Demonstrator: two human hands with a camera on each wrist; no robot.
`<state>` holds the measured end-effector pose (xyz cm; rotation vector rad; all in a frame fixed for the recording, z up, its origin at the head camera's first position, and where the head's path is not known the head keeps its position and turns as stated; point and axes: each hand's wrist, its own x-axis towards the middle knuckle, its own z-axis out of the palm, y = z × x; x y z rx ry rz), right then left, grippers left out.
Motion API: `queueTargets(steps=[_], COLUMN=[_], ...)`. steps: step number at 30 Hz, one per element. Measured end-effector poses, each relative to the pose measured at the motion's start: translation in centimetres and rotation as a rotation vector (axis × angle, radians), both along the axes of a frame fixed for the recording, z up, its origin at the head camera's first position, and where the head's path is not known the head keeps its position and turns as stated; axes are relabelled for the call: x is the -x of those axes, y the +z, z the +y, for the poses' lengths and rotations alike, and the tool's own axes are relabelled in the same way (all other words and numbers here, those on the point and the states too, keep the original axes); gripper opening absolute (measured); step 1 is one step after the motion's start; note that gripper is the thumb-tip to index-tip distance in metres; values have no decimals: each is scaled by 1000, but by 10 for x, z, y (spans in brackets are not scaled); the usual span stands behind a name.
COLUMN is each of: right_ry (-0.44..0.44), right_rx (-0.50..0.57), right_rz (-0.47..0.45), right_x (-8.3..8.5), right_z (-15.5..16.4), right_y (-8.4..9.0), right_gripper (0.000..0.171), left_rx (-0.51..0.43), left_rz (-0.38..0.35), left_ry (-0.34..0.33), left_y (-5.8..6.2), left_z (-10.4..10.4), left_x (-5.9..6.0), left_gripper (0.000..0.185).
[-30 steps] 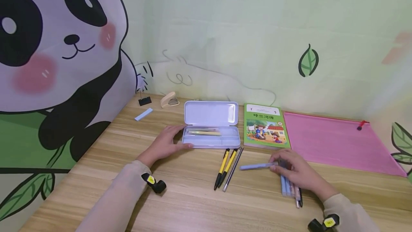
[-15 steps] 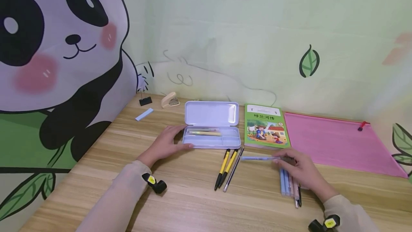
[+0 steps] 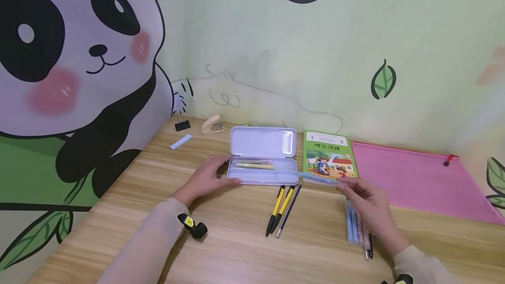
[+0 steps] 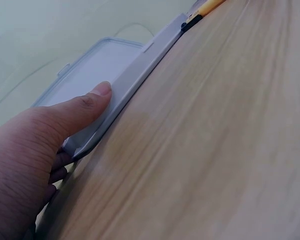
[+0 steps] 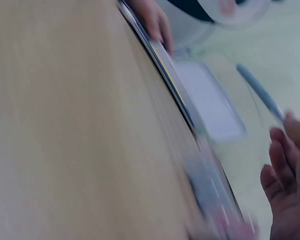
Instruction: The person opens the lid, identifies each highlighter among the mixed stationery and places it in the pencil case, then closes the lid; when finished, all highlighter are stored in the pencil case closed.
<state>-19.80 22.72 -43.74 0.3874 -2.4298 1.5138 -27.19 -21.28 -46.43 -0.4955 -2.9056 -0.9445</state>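
Observation:
My left hand [image 3: 205,179] holds the left end of an open lavender pencil case [image 3: 263,179], its thumb on the front wall and its other fingers round the side. Two slim pens or pencils [image 3: 254,165] lie in the back compartment. My right hand [image 3: 368,205] pinches a light blue pen [image 3: 315,177] by one end, raised off the table; the pen points left to the case's right front corner. Beneath the right hand lies a bunch of several blue, pink and black pens [image 3: 357,229]. Two yellow-and-black pens [image 3: 281,209] and a dark pencil [image 3: 289,209] lie before the case.
A green book [image 3: 329,157] lies right of the case, beside a pink zip pouch [image 3: 418,179]. At the back left stand a beige stapler [image 3: 212,125] and a black binder clip [image 3: 182,125], with a light blue strip [image 3: 181,141] before them. A painted wall closes the back.
My right hand has lifted the blue pen up from beside the bunch and moved it away, towards the case. The left hand stays on the case. The head view has shifted slightly.

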Motion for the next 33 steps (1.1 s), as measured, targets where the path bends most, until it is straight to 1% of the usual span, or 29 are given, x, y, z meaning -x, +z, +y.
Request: queueTargets(steps=[3,6,9,10,13,15,17,20,23,27,33], right_ry=[3,12,18,24,21,2,-39,-103,-134,-117,-79], right_rx=[67,132,170,174,177,173,163,137,117,75,-104], right_rz=[-2,-27,-46,-38,27,81,126,155,162,179,227], right_x=[-4,-5,0,4,19,31,43,57,67,72,78], right_z=[-28,-59,-91,-102,-130,-146,-158,-168,-170,-169,-165], right_y=[1,1,1,1,-2,-5,-8,-12,-14,-16,-17], right_gripper=[25,25,25,24,22,21,21,19,17,16,15], left_rx=[2,2,-2,-3,3,1,2,4,15,16,4], left_rz=[-7,-10,-11,-10,2,10,11,4,-3,-3,4], left_ry=[9,7,5,4,3,-6,-11,-15,-2,3,-7], left_y=[1,1,2,2,1,1,1,0,-1,-2,-1], left_z=[-1,-2,-3,-3,-4,-4,-3,-3,-3,-3,-2], left_x=[-1,-1,-2,-1,-1,-1,-1,-1,0,1,1], left_gripper=[99,99,99,100,100,99,99,100,100,101,101])
